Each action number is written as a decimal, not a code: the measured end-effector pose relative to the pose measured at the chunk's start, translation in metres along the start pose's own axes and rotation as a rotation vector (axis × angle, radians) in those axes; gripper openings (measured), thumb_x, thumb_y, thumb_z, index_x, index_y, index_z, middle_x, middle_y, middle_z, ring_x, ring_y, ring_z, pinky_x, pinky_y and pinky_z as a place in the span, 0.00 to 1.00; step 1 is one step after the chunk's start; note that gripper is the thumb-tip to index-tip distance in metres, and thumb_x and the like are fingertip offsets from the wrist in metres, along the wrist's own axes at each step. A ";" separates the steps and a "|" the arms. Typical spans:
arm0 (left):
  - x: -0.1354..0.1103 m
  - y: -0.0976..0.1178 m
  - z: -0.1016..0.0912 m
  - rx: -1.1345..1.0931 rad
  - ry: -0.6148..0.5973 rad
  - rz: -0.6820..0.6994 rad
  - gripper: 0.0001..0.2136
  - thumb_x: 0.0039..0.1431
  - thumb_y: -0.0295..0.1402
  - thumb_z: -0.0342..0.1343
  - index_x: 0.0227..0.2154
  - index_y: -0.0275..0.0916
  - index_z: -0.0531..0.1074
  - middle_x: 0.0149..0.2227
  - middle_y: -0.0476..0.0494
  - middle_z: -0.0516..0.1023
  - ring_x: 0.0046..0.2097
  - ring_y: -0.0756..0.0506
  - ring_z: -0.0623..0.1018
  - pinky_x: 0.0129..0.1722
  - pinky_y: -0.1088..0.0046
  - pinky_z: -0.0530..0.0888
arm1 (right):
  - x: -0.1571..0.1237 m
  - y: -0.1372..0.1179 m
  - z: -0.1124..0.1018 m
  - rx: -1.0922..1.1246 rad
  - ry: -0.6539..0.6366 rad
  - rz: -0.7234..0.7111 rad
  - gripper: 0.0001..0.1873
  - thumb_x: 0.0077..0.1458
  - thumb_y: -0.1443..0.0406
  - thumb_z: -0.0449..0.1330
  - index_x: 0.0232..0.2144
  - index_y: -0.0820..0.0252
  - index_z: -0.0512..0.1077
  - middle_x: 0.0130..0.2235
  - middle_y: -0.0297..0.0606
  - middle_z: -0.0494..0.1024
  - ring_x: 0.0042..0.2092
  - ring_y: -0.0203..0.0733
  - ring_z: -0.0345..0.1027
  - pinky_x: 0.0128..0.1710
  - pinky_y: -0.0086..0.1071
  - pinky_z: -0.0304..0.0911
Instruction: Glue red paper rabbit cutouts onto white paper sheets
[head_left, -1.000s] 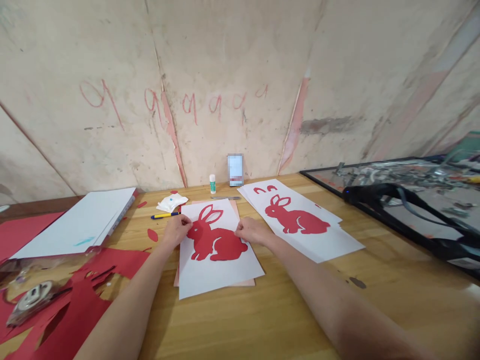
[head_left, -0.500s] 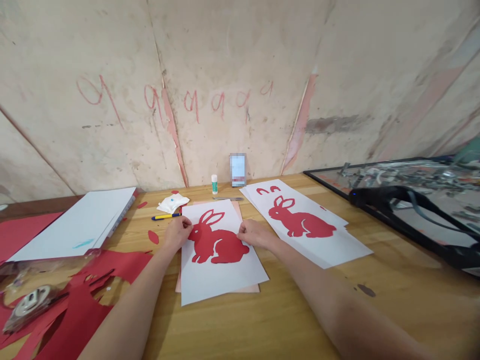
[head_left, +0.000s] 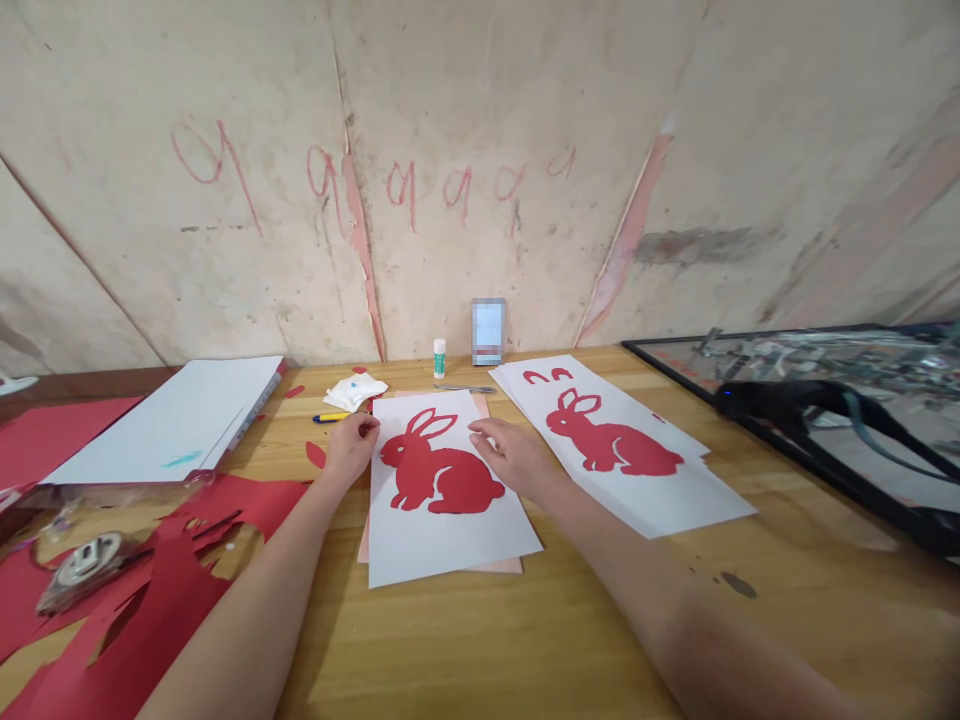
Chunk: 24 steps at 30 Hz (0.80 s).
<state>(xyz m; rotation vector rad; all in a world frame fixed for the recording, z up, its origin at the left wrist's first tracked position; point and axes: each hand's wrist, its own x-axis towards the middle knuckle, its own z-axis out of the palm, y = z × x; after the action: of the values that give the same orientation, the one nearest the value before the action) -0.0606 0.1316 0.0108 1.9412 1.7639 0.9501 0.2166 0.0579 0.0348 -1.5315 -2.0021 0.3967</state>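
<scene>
A red paper rabbit [head_left: 461, 482] lies flat on a white sheet of paper [head_left: 442, 552] in the middle of the table. At the sheet's upper left edge, my left hand [head_left: 352, 450] has its fingers curled towards the thumb; whether the edge is between them is not clear. My right hand [head_left: 517, 458] reaches over the right edge with fingers stretched out, close to the rabbit's back and holding nothing. Beneath the sheet, a pale pink sheet [head_left: 501, 566] shows at the borders. To the right, a second red rabbit [head_left: 619, 443] lies on another white sheet [head_left: 652, 510].
A glue stick [head_left: 439, 358] and a phone [head_left: 488, 332] stand by the wall. Tweezers [head_left: 465, 388], a crumpled white packet [head_left: 355, 390] and a yellow-blue pen [head_left: 330, 417] lie nearby. Red paper scraps [head_left: 165, 600] and a tape measure [head_left: 90, 560] are at left, a black-framed tray [head_left: 750, 400] at right.
Both my hands have moved up along the sheet, off the rabbit's nose and rear. My right fingers have straightened from a pinch. The view has shifted slightly left.
</scene>
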 end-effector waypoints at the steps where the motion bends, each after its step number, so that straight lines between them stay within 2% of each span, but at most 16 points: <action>1: 0.000 0.000 0.000 0.005 -0.002 0.007 0.07 0.58 0.31 0.52 0.35 0.39 0.74 0.38 0.43 0.79 0.41 0.44 0.78 0.43 0.69 0.73 | -0.002 -0.005 0.002 -0.023 -0.024 -0.066 0.22 0.65 0.57 0.46 0.52 0.60 0.72 0.56 0.45 0.74 0.56 0.46 0.67 0.55 0.39 0.60; 4: -0.001 0.000 0.001 0.028 -0.011 0.027 0.07 0.57 0.30 0.53 0.35 0.40 0.74 0.39 0.43 0.78 0.42 0.44 0.78 0.44 0.68 0.73 | -0.008 -0.015 0.011 -0.107 -0.177 -0.219 0.30 0.66 0.52 0.44 0.63 0.61 0.63 0.66 0.46 0.60 0.68 0.50 0.49 0.66 0.46 0.46; 7: -0.001 0.000 0.001 0.049 -0.016 0.057 0.08 0.56 0.33 0.56 0.38 0.40 0.74 0.43 0.42 0.76 0.46 0.42 0.76 0.47 0.67 0.72 | -0.013 -0.021 0.020 -0.146 -0.344 -0.310 0.37 0.66 0.47 0.41 0.68 0.63 0.51 0.70 0.46 0.48 0.71 0.48 0.36 0.69 0.46 0.36; 10: -0.001 -0.001 0.000 0.120 -0.014 0.096 0.13 0.55 0.38 0.59 0.42 0.39 0.73 0.47 0.39 0.75 0.52 0.39 0.73 0.54 0.63 0.69 | -0.017 -0.024 0.025 -0.153 -0.436 -0.344 0.43 0.64 0.43 0.38 0.70 0.65 0.44 0.71 0.46 0.39 0.72 0.47 0.29 0.70 0.44 0.30; 14: 0.000 -0.004 0.002 0.279 -0.060 0.157 0.17 0.56 0.40 0.59 0.46 0.37 0.71 0.51 0.36 0.74 0.56 0.36 0.70 0.57 0.60 0.65 | -0.019 -0.024 0.030 -0.169 -0.513 -0.319 0.45 0.63 0.41 0.37 0.70 0.67 0.42 0.71 0.47 0.37 0.72 0.47 0.28 0.69 0.43 0.28; 19: 0.001 -0.008 0.005 0.338 -0.089 0.088 0.22 0.54 0.41 0.62 0.48 0.36 0.70 0.53 0.33 0.72 0.57 0.35 0.70 0.56 0.61 0.65 | -0.018 -0.021 0.035 -0.190 -0.549 -0.296 0.46 0.62 0.41 0.39 0.70 0.68 0.42 0.71 0.48 0.38 0.72 0.49 0.30 0.69 0.43 0.29; 24: 0.001 -0.010 0.003 0.359 -0.116 0.079 0.21 0.55 0.41 0.61 0.49 0.37 0.69 0.53 0.34 0.73 0.57 0.36 0.70 0.57 0.61 0.64 | -0.018 -0.019 0.037 -0.181 -0.544 -0.305 0.47 0.62 0.40 0.38 0.70 0.67 0.42 0.71 0.48 0.38 0.72 0.49 0.30 0.69 0.44 0.29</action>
<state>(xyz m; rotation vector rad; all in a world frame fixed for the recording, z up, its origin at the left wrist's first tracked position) -0.0661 0.1349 0.0027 2.2458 1.9048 0.5563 0.1824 0.0396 0.0115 -1.2759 -2.7116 0.5628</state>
